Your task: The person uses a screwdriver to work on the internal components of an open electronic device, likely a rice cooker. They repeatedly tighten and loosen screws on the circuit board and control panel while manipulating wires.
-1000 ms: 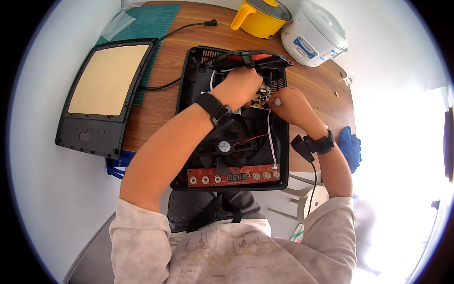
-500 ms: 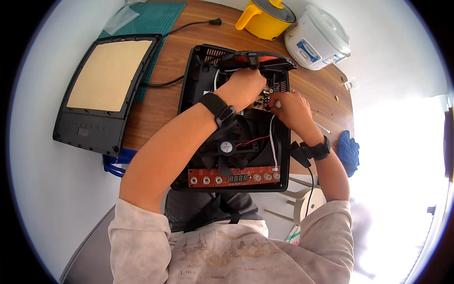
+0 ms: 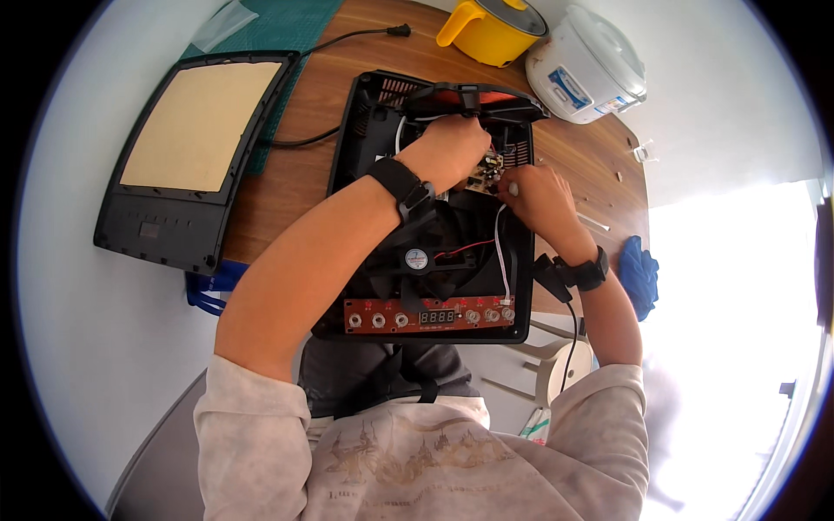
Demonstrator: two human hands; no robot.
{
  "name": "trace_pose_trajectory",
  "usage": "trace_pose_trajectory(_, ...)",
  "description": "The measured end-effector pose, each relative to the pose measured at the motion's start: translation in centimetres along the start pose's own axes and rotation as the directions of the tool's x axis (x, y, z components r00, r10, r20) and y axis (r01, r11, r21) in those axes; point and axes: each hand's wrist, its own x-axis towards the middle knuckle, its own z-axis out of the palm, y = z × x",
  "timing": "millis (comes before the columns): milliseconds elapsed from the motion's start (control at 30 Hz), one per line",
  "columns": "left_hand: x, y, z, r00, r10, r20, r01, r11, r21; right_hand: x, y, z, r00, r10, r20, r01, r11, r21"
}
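An opened induction cooker base (image 3: 524, 295) sits at the table's near edge. My left hand (image 3: 453, 149) is closed, knuckles up, beside the propped-up coil disc (image 3: 476, 97); its fingertips and anything in them are hidden. My right hand (image 3: 539, 198) is closed in a pinch at the right edge of the circuit board (image 3: 486, 174). A white cable (image 3: 500, 252) runs from the red-brown control board (image 3: 417, 318) up to those fingertips. The black fan (image 3: 417, 259) lies between the two boards.
The cooker's black top cover (image 3: 178, 224) leans at left over a green mat (image 3: 282, 26). A black power cord (image 3: 308, 141) trails from the base. A yellow pot (image 3: 491, 35) and a white rice cooker (image 3: 586, 69) stand behind. A blue cloth (image 3: 638, 278) hangs at right.
The whole scene sits slightly higher in view. Both hands stay at the circuit board with little movement, and slightly more of the board shows between them.
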Motion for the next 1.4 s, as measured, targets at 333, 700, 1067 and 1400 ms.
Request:
trace_pose_trajectory(333,-0.3,-0.1,0.0,0.999,0.012,-0.035,-0.012,1.0,-0.021,0.1,0.6,-0.1,0.998,-0.055,0.021,0.055,0.998,-0.001)
trace_pose_trajectory(700,-0.2,-0.2,0.2,0.999,0.01,-0.032,-0.01,1.0,-0.001,-0.1,0.5,0.0,0.996,-0.087,0.008,0.087,0.996,-0.03)
trace_pose_trajectory(1067,-0.6,0.0,0.0,0.997,0.035,-0.063,-0.037,0.999,-0.03,0.2,1.7,0.8,0.995,-0.097,-0.015,0.097,0.995,0.002)
trace_pose_trajectory(1400,-0.4,-0.2,0.1,0.997,0.036,-0.07,-0.038,0.999,-0.023,-0.1,1.1,0.3,0.984,-0.177,-0.034,0.176,0.984,-0.032)
